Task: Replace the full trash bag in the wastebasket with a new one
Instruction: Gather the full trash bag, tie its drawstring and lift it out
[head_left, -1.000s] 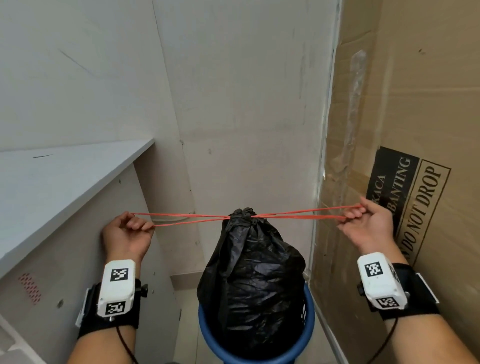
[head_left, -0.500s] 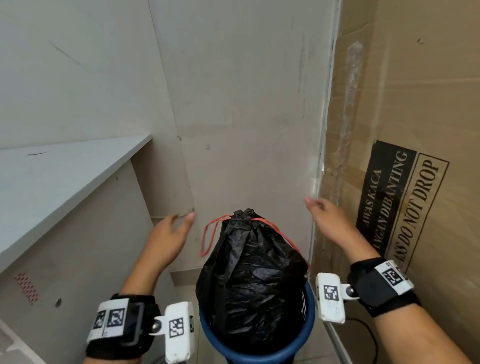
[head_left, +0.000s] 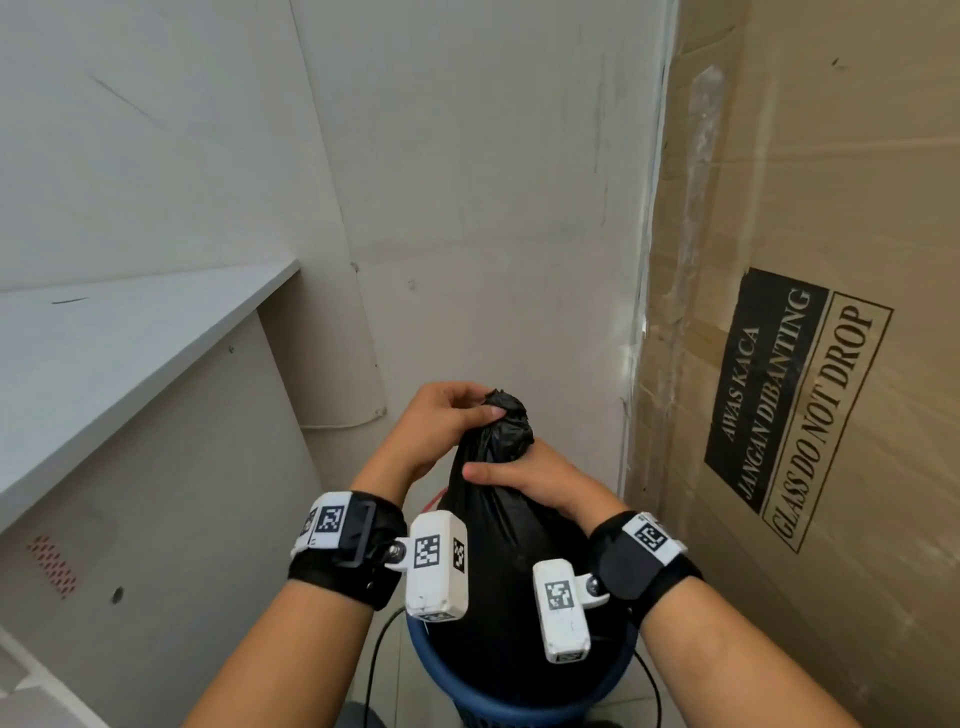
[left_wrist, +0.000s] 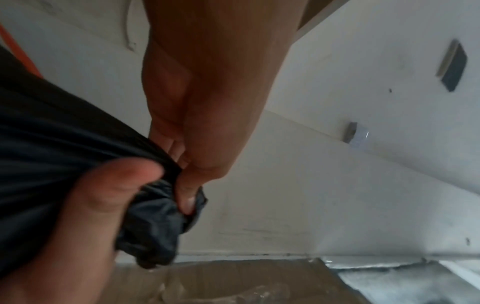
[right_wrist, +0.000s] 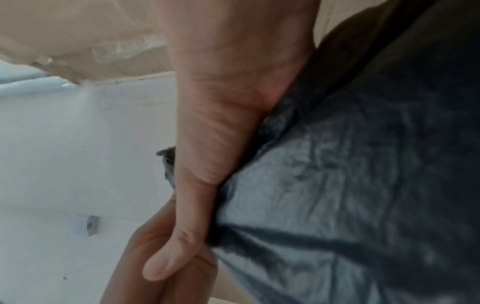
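Observation:
A full black trash bag stands in the blue wastebasket, its top gathered into a tight neck. My left hand grips the very top of that neck, with the thumb across the bunched plastic. Just below it, my right hand wraps around the neck from the right. A bit of the red drawstring hangs slack on the bag's left side. The left wrist view shows the left hand pinching the crumpled bag tip. In the right wrist view the right hand presses against the bag.
A white counter runs along the left, its side panel close to the basket. A tall cardboard box marked "GLASS DO NOT DROP" stands tight against the right. The pale wall is right behind the basket.
One second ago both hands held the red drawstrings stretched out sideways. They let the strings go, moved inward, and now grip the bag's neck together.

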